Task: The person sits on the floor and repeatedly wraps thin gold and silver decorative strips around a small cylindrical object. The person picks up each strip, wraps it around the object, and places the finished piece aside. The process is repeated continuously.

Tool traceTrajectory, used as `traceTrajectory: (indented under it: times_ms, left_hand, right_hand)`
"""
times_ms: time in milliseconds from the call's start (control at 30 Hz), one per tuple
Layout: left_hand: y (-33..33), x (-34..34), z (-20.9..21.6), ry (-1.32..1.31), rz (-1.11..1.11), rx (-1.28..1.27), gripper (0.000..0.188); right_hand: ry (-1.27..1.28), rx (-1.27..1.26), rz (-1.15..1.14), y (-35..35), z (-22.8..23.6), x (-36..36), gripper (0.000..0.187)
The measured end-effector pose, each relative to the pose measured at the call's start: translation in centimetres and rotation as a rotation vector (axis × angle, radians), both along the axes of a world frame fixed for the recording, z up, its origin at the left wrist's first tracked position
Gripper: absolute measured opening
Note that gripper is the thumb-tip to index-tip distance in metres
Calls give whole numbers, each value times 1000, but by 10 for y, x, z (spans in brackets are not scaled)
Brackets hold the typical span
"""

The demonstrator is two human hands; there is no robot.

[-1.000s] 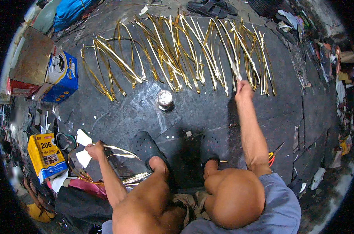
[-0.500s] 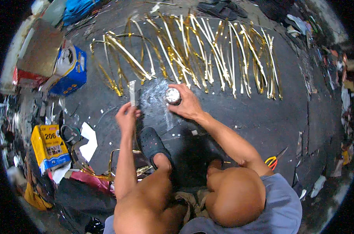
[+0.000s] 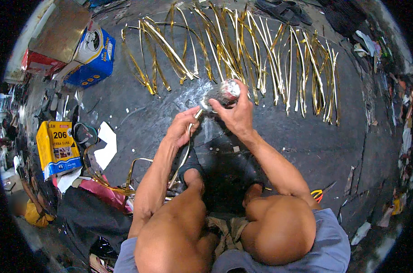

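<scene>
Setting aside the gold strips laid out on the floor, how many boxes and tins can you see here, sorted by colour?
Yellow tin: 1
Blue box: 1
Red box: 1
Brown cardboard box: 1
Silver tin, in the right hand: 1
Total: 5
Not counted: the gold strip pinched in the left hand.

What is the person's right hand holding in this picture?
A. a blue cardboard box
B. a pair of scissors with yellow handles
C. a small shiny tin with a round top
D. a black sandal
C: the right hand grips a small shiny tin lifted above the dark floor, while the left hand pinches the end of a gold strip beside it.
</scene>
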State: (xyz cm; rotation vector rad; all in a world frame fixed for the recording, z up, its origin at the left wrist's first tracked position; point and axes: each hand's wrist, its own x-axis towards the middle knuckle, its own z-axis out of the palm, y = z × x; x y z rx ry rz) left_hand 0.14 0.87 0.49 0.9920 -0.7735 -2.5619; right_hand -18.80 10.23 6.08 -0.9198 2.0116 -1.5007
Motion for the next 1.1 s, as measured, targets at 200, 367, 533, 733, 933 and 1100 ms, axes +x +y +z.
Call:
traceTrajectory:
  times_ms: [200,367,533,733,933,1100]
  left_hand:
    - [-13,5,6,-450,-314,-533,38]
    - [-25,-19,-15,-627,-410,-899,27]
    - [-35,-34,-38,-663,-448,-999,28]
    - [-13,-44,-18,-451,-163,-1491,55]
    - [3,-57,4,-305,-97,-1339,58]
    - [5,-64,-4,-326,-79,-1441,53]
  right_hand:
    - [227,177,-151,25,-34,-51,79]
    - [151,122,-81,24,-21,-50,83]
    - [399,192,192,1,-35,-16,83]
    - [622,68,333,10,-51,-6,85]
    - [229,172,208,13,-71,-34,70]
    - [-54,435,68,-13,-124,-55,58]
